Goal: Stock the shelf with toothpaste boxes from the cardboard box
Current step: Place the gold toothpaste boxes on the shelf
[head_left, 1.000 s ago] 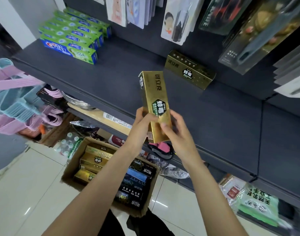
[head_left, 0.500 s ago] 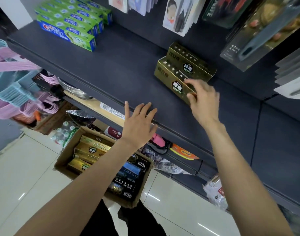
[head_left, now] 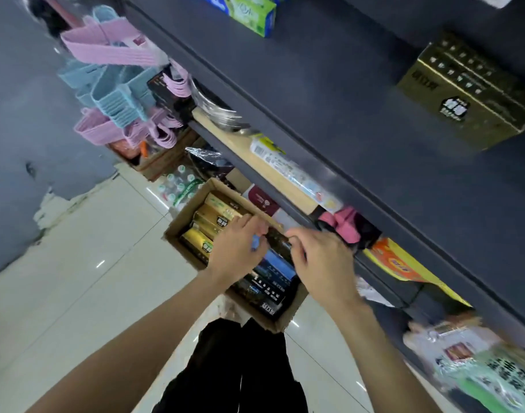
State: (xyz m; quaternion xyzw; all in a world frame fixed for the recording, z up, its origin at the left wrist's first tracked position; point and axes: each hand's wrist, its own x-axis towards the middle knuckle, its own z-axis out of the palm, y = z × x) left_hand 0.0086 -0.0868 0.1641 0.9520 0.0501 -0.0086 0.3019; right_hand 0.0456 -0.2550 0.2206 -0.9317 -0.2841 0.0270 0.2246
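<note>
The cardboard box (head_left: pixel 177 225) sits on the floor below the shelf. It holds gold toothpaste boxes (head_left: pixel 213 222) on its left side and dark ones (head_left: pixel 270 281) on its right. Both hands are down over it. My left hand (head_left: pixel 237 251) and my right hand (head_left: pixel 318 260) have curled fingers that grip the ends of a dark toothpaste box (head_left: pixel 277 237) between them; the picture is blurred there. Two gold toothpaste boxes (head_left: pixel 464 93) lie side by side on the dark shelf (head_left: pixel 344 84), up at the right.
Green toothpaste boxes (head_left: pixel 249 10) lie at the shelf's top edge of view. Pink and blue hangers (head_left: pixel 115 84) hang at the left. Lower shelves hold steel bowls (head_left: pixel 219 111), packets and a pink item (head_left: pixel 344 225). Pale floor tiles (head_left: pixel 91 263) spread to the left.
My right hand let go of the gold box on the shelf. Both hands dropped to the cardboard box and closed on a dark box. My head tilted down and left.
</note>
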